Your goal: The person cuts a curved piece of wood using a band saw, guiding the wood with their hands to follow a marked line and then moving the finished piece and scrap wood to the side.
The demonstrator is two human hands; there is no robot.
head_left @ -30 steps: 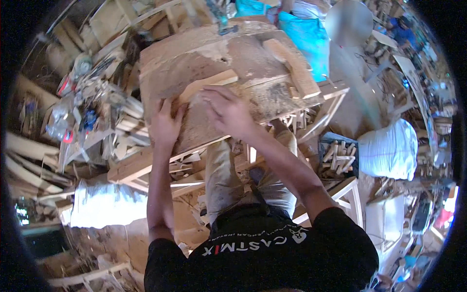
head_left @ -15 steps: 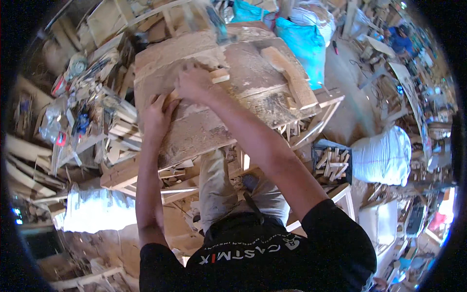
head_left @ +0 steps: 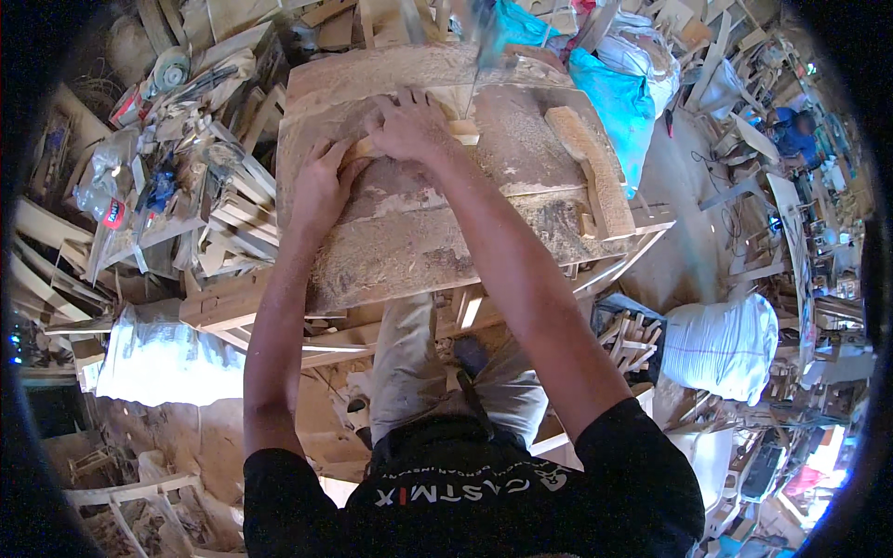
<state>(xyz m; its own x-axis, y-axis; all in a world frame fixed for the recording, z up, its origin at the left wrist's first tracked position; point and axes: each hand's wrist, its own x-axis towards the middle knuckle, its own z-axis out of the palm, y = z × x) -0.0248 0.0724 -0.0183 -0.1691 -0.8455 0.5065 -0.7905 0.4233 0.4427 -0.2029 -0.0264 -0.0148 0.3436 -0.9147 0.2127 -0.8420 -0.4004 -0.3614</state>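
A narrow strip of wood (head_left: 463,131) lies on the dusty wooden work table (head_left: 391,246), its right end showing past my right hand. My left hand (head_left: 323,181) grips its near left end, thumb and fingers closed around it. Over the strip's middle lies my right hand (head_left: 409,128), fingers reaching across to the far side and palm pressing down. Beyond the hands, a blurred blue-grey upright part (head_left: 489,42) stands at the table's far side. A longer shaped wooden piece (head_left: 595,172) rests near the right edge, beside a small wood block (head_left: 587,225).
Stacked wood offcuts (head_left: 233,200) crowd the left side, with a plastic bottle (head_left: 104,200) among them. A turquoise sack (head_left: 619,107) stands beyond the right edge. A white sack (head_left: 721,344) and a bin of wood scraps (head_left: 633,342) are at the right. A person in blue (head_left: 795,135) is far off.
The whole view has shifted, so the table appears farther right. Against the table, both hands and the wood strip have moved slightly toward the far side. The grip looks the same.
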